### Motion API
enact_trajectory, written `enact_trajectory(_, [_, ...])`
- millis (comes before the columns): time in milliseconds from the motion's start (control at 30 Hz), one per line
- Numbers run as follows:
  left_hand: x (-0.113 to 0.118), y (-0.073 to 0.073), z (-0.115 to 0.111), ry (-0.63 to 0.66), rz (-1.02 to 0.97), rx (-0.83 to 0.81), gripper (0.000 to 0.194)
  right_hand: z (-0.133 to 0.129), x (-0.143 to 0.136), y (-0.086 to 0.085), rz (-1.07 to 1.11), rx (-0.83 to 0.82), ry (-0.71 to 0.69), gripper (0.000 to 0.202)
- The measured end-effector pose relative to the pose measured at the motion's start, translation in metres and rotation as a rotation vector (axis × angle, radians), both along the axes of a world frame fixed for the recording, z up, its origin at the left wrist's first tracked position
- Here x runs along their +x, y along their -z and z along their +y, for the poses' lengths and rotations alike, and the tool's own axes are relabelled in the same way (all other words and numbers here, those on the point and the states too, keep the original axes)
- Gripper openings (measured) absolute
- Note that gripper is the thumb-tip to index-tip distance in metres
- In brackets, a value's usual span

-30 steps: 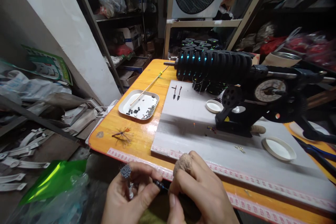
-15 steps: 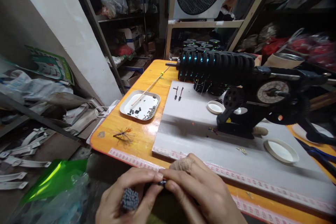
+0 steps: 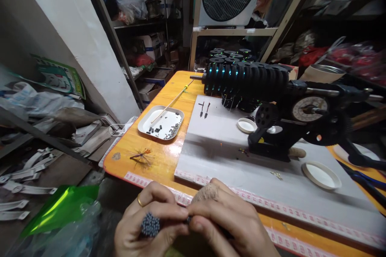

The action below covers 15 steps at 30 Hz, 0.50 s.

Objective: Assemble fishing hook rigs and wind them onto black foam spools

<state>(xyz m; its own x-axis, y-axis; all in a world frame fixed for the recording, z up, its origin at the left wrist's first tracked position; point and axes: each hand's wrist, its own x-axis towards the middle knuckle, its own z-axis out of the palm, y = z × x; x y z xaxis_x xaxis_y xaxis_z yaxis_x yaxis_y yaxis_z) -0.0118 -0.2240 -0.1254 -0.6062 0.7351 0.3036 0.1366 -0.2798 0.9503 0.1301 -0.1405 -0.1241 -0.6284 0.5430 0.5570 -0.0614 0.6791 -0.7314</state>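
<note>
In the head view, at lower centre, the left hand (image 3: 134, 225) grips a bundle of grey strands (image 3: 150, 225); its thumb and forefinger meet the right hand's (image 3: 232, 221) pinched fingertips around a small dark piece (image 3: 189, 219), mostly hidden.

- Tabletop (image 3: 171, 158): orange-yellow, wood-look, glossy, with bright reflections.
- Board (image 3: 208, 148): pale grey, smooth, low sheen.
- Measuring strip (image 3: 289, 212): printed pink and white, shiny.
- Tray (image 3: 144, 122): off-white, smooth, plastic-looking.
- Stick (image 3: 170, 105): pale, wood-look, matt.
- Bundle (image 3: 150, 225): grey-blue strands, matt ends.
- Finger wrap (image 3: 208, 193): beige, rough, cloth-like.
- Ring (image 3: 139, 200): gold-coloured metal, polished.
- Machine (image 3: 265, 148): black, mostly matt; shaft (image 3: 323, 92) bright metal.
- Sheet (image 3: 62, 211): green, foil-like, high gloss.
- Bag (image 3: 80, 229): clear, crinkled plastic.
- Pillar (image 3: 64, 32): white, paint-look, matt.
</note>
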Motion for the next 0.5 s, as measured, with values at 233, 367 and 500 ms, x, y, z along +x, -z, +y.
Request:
enact_trajectory(233, [-0.012,0.014,0.001,0.210,-0.140,0.040,0.007,-0.001,-0.011,0.014,0.154,0.013,-0.005,0.028])
enact_trajectory(367, [-0.012,0.014,0.000,0.220,-0.153,-0.005,0.007,0.000,-0.011,0.015,0.112,0.039,-0.016,0.030])
enact_trajectory(500, [-0.007,0.010,-0.001,0.164,-0.282,-0.028,0.015,0.002,-0.007,0.003,0.059,0.062,-0.014,0.034])
